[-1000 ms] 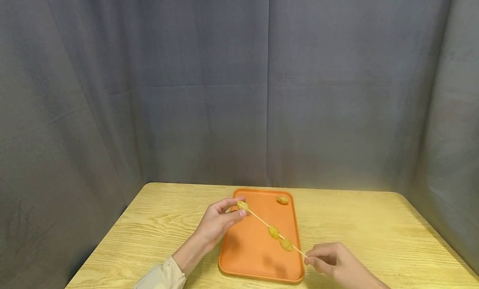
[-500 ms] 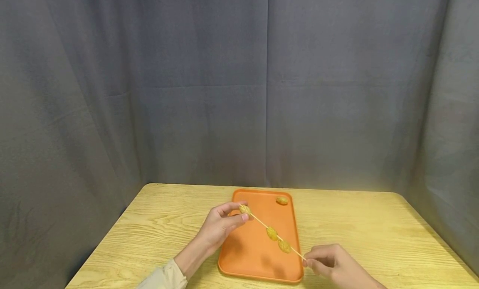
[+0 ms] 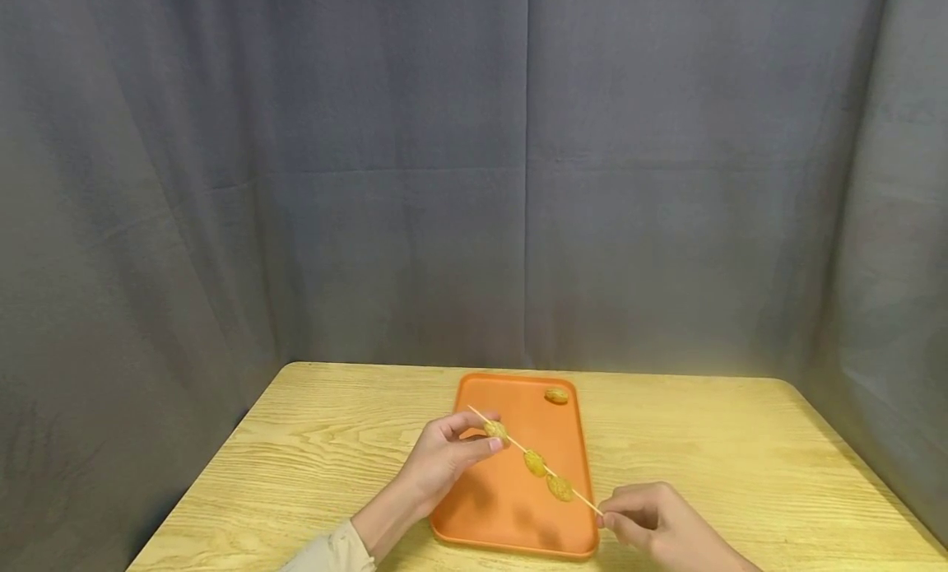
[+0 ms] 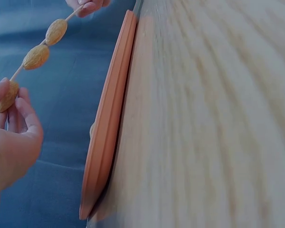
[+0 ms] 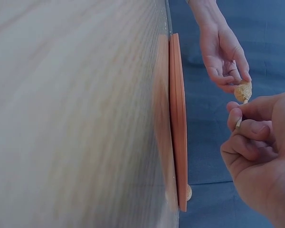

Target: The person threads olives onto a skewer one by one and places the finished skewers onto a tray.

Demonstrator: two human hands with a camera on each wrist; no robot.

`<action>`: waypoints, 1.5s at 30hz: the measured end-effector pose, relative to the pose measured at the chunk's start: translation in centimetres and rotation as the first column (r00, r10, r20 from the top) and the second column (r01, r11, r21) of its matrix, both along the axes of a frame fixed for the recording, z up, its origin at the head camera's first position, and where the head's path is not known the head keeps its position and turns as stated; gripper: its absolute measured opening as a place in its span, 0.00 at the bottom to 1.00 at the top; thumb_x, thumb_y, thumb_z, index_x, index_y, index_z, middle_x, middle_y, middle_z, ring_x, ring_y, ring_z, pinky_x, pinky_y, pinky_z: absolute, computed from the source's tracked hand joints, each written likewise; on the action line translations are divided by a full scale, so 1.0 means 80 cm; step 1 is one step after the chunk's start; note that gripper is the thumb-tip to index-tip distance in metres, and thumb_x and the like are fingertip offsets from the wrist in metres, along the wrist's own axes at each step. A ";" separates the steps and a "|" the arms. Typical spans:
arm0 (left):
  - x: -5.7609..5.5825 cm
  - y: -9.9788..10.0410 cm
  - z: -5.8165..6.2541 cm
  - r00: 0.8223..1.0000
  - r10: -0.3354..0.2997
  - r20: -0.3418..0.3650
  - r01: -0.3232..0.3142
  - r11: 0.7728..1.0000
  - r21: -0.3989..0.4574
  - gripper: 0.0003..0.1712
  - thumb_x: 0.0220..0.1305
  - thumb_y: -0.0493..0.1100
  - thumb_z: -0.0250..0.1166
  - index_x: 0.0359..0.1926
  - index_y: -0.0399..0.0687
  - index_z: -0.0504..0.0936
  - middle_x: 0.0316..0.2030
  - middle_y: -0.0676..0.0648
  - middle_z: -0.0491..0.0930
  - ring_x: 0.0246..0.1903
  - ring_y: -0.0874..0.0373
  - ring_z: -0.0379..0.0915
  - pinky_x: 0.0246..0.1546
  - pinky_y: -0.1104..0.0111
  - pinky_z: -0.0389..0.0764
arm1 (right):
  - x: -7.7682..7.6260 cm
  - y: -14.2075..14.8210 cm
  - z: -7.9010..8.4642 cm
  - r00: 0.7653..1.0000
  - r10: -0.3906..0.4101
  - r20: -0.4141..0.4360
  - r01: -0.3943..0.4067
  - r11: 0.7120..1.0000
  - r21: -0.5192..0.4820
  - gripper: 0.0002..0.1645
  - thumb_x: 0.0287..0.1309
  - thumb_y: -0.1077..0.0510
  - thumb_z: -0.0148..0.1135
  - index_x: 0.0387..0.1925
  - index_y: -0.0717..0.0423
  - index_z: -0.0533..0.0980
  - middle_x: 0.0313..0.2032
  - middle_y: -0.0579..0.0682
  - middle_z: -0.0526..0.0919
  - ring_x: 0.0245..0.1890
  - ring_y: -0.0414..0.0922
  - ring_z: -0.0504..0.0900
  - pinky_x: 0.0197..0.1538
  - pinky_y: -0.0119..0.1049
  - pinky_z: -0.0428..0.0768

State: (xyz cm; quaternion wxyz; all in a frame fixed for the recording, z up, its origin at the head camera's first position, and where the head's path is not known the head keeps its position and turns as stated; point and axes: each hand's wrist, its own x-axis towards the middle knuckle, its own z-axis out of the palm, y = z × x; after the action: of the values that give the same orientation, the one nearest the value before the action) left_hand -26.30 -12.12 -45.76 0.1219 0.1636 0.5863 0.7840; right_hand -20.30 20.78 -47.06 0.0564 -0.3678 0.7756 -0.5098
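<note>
My right hand [image 3: 659, 523] pinches the near end of a thin wooden skewer [image 3: 588, 503], held slanting above the tray. Two oval, finely ridged yellow-brown candied dates [image 3: 559, 488] sit on its middle part. At the far end, my left hand [image 3: 437, 465] pinches a third candied date [image 3: 496, 431] between thumb and fingers; the skewer passes through it and its tip sticks out beyond. In the left wrist view the threaded dates [image 4: 36, 57] show in a line between both hands. One loose candied date [image 3: 556, 396] lies at the tray's far right corner.
An orange rectangular tray [image 3: 511, 514] with a low rim lies on the wood-grain table [image 3: 711, 448], under the hands. Grey curtains [image 3: 415, 226] hang behind the table and at both sides.
My left hand has moved right and toward me, sliding its candied date down the skewer, so the tip now stands out past it. The right hand has barely moved.
</note>
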 end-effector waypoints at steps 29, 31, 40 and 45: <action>0.011 0.012 -0.003 0.995 -0.061 0.077 0.057 0.997 0.051 0.11 0.62 0.35 0.74 0.44 0.42 0.82 0.63 0.39 0.69 0.58 0.45 0.74 0.65 0.57 0.71 | 0.001 -0.003 0.001 0.991 -0.017 0.136 0.018 1.000 -0.011 0.11 0.74 0.58 0.58 0.43 0.58 0.85 0.30 0.42 0.81 0.29 0.36 0.76 0.32 0.36 0.80; 0.010 0.010 -0.002 0.991 -0.089 0.100 0.081 0.993 0.085 0.14 0.64 0.34 0.72 0.49 0.41 0.81 0.61 0.40 0.70 0.58 0.46 0.74 0.66 0.56 0.69 | 0.001 -0.003 0.000 0.989 -0.015 0.144 0.018 1.000 -0.018 0.11 0.74 0.59 0.58 0.43 0.59 0.85 0.31 0.42 0.81 0.30 0.38 0.77 0.33 0.37 0.80; 0.005 0.004 0.003 0.987 -0.128 0.099 0.118 0.988 0.100 0.33 0.68 0.36 0.68 0.71 0.40 0.68 0.55 0.43 0.76 0.54 0.50 0.76 0.68 0.54 0.66 | -0.002 0.000 -0.001 0.992 0.020 0.124 -0.008 0.995 -0.094 0.11 0.75 0.64 0.54 0.45 0.64 0.82 0.27 0.49 0.78 0.21 0.32 0.64 0.20 0.31 0.68; 0.001 0.005 0.003 0.991 -0.095 0.094 0.092 0.995 0.039 0.32 0.69 0.37 0.67 0.70 0.37 0.69 0.58 0.40 0.75 0.56 0.47 0.75 0.66 0.54 0.68 | -0.005 0.005 0.003 0.999 -0.019 0.050 0.022 0.997 -0.075 0.11 0.74 0.65 0.55 0.47 0.59 0.83 0.28 0.53 0.80 0.23 0.34 0.67 0.24 0.34 0.73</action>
State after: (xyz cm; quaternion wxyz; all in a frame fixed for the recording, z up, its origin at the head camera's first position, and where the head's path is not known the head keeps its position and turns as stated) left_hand -26.21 -11.74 -45.48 0.1837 0.1549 0.5580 0.7943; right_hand -20.67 21.16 -46.79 0.0562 -0.3491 0.7578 -0.5483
